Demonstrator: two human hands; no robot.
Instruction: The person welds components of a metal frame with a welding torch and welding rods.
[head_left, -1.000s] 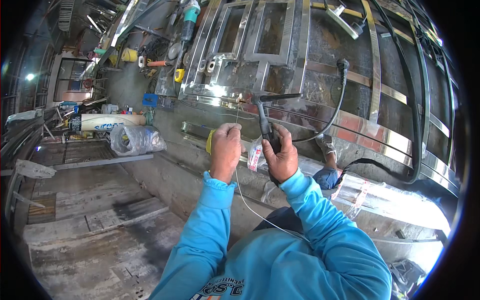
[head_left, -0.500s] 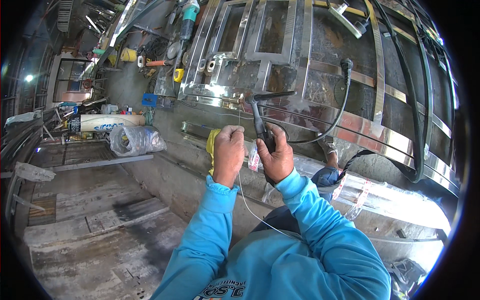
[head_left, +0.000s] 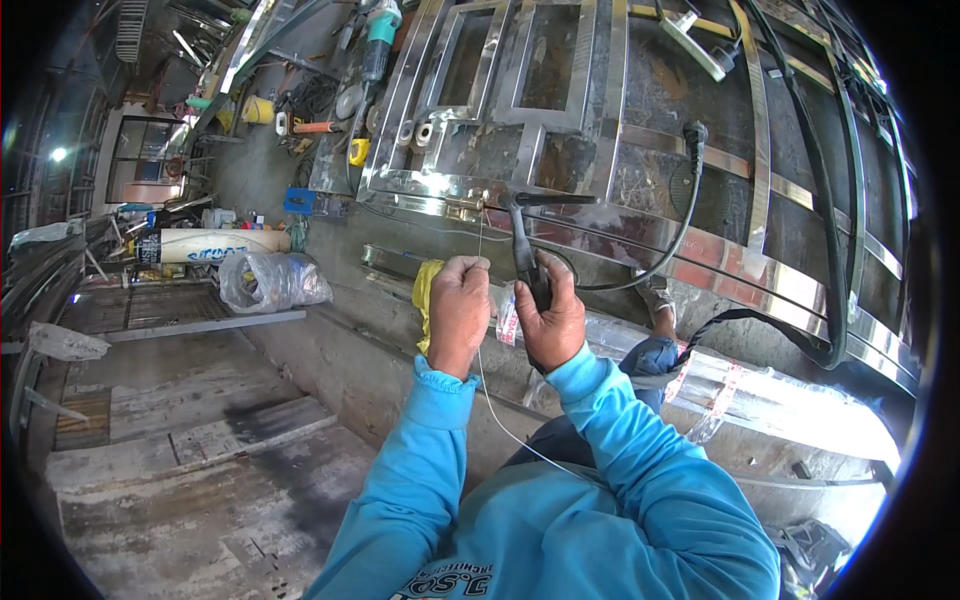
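Pinching wire, left hand is closed; right hand wraps torch.

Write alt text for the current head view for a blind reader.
A person's bare right hand grips a black T-shaped welding torch near a shiny metal frame; the bare left hand pinches a thin, pale wire. Both sleeves are bright blue.

The torch has a matt black, plastic-looking handle, while the wire looks like thin, smooth metal. The frame is polished metal, glossy enough to mirror light, on a dull, scuffed, stained worktop. The sleeves are soft, matt cloth, wrinkled along the arms. The bag is clear, shiny, crinkled plastic; the boards look rough, worn and matt.
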